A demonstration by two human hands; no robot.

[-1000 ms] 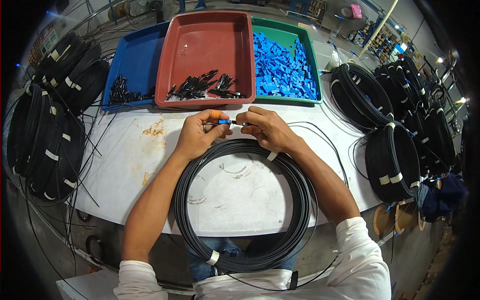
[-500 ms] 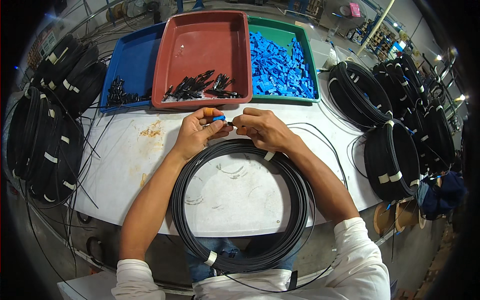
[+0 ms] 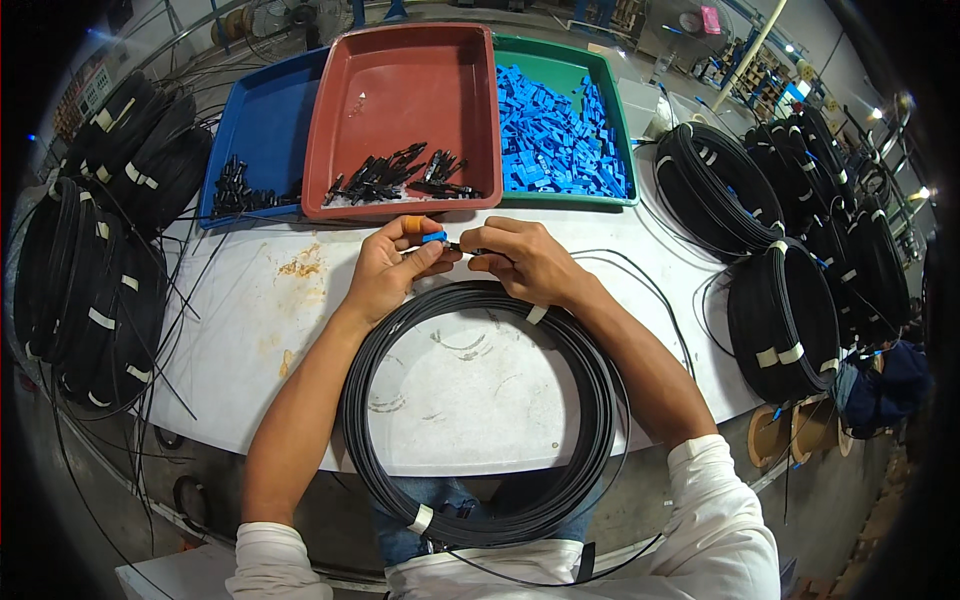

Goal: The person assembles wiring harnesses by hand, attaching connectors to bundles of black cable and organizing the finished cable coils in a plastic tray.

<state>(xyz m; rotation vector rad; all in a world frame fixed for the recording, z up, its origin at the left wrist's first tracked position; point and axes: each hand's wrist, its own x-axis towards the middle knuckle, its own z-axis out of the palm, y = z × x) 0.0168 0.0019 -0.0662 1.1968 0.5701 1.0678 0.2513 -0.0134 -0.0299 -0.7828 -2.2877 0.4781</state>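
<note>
Shifted little from a second earlier: both hands kept at the table's far edge, left thumb drawn slightly back over the blue piece; coil unmoved.

Left hand curled shut around a small blue connector, an orange cap on one fingertip; right hand pinched closed on the black cable end, meeting the connector between the hands, just before the red tray.

Large black cable coil lay flat at the table's near edge, overhanging toward the lap; blue tray and green tray flanked the red one; bundled coils stacked at both side edges.

Likely risks, judged only: connector seated crooked from misaligned pinch; small part slipping from fingertips; overhanging coil sliding off if nudged by forearms.
</note>
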